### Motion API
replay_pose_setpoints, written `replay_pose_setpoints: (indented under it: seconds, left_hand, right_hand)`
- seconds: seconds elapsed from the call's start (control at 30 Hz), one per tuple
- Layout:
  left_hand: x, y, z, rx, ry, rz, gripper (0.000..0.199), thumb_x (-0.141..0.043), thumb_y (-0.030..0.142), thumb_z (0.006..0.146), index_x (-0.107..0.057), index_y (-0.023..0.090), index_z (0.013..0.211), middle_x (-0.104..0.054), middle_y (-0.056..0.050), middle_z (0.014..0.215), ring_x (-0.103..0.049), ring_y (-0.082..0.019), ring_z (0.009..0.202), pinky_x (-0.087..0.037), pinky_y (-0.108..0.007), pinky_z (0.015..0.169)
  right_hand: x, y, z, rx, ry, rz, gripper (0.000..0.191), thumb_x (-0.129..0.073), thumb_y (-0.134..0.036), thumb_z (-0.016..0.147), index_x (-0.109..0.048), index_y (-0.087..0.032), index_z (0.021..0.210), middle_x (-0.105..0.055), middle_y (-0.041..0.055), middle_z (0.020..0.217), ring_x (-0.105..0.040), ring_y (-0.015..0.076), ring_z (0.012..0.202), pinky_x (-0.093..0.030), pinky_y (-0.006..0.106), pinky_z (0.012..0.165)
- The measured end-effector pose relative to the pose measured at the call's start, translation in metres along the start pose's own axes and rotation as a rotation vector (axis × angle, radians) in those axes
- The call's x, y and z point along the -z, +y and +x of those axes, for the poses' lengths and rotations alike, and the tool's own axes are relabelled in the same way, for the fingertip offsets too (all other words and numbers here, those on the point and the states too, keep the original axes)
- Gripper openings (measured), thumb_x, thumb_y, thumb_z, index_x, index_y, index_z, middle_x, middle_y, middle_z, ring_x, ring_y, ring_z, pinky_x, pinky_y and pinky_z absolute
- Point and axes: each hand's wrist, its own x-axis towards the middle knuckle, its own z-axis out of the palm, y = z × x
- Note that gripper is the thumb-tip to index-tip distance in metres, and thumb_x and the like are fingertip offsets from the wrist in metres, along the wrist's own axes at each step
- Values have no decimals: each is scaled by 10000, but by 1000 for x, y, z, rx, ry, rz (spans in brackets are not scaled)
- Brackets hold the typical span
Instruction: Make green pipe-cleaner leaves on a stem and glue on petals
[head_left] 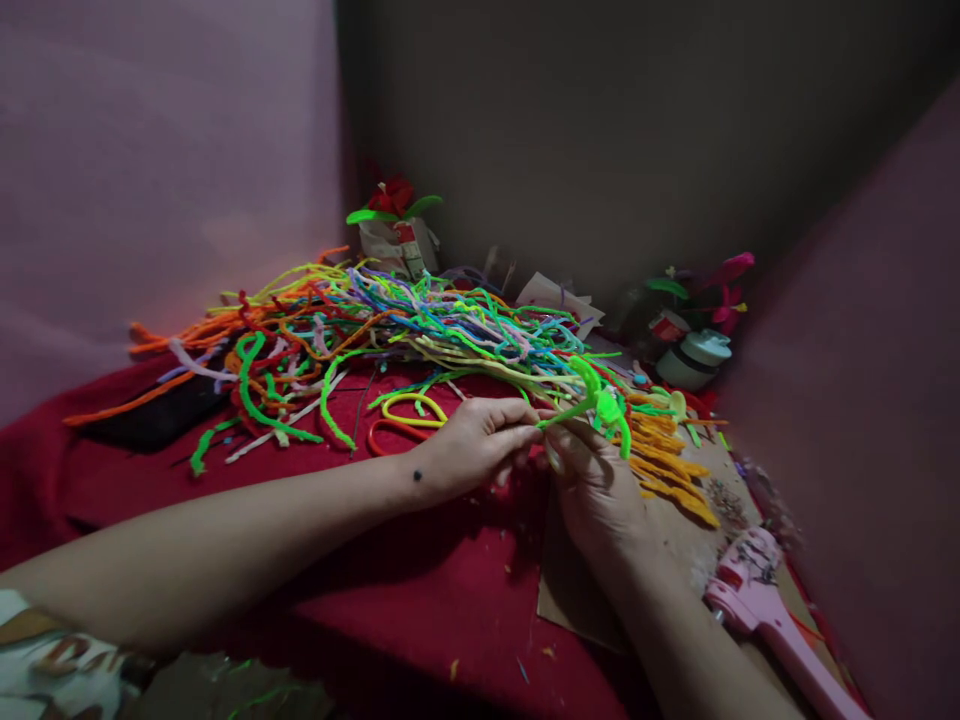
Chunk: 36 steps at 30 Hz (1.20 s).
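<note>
My left hand (487,440) and my right hand (596,480) meet over the red cloth (450,570). Between them is a bright green pipe-cleaner piece (600,402), with a stem running to the left and looped green ends at the upper right. The left fingertips pinch the end of the stem. My right thumb and fingers close around the stem just below the loops; part of it is hidden there. Behind the hands lies a large heap of many-coloured pipe cleaners (450,325). Scissors with yellow and red handles (409,412) rest just left of my left hand.
Orange-yellow pipe-cleaner shapes (671,460) lie on cardboard (574,590) at the right. A pink glue gun (780,610) lies near the right edge. At the back stand a red flower (394,197) and a pale jar (697,357). A dark flat object (161,410) lies left.
</note>
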Motion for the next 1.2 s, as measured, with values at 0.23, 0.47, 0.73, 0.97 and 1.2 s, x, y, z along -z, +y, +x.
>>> replay_pose_setpoints:
  seconds: [0.23,0.47,0.73,0.97,1.2]
  left_hand:
    - [4,-1,4,99,-74,-324,164,-535,242,819,-537,127,701,-540,44,542,-391,-10,312,-293,-130,318]
    - [8,-7,5,196,-236,-588,136,-540,229,830,-514,142,729,-495,74,555,-292,-1,297,-293,-138,291]
    - [11,-11,8,232,-291,-669,98,-521,217,850,-517,146,782,-489,74,565,-266,1,299,-298,-125,279]
    - [11,-10,8,238,-357,-702,90,-519,200,853,-559,123,828,-481,68,562,-282,2,296,-304,-119,272]
    - [14,-15,11,219,-444,-776,123,-510,203,855,-568,106,806,-505,57,556,-270,-1,271,-347,-131,248]
  right_hand:
    - [-6,-5,-1,-58,14,83,150,-748,-200,601,-709,-195,745,-672,-10,760,-571,122,650,-506,278,646]
    - [-4,-5,0,-27,14,55,148,-728,-153,603,-715,-182,747,-679,-11,716,-572,101,622,-479,212,577]
    - [-3,-6,-2,-40,-43,31,185,-733,-181,611,-730,-202,795,-691,0,717,-603,135,638,-490,264,600]
    - [2,-4,-2,-18,-105,13,159,-695,-197,680,-720,-196,837,-676,11,707,-622,162,731,-492,318,723]
    - [0,-5,-2,-44,-72,11,152,-717,-227,670,-722,-201,820,-684,-9,725,-574,98,590,-469,231,592]
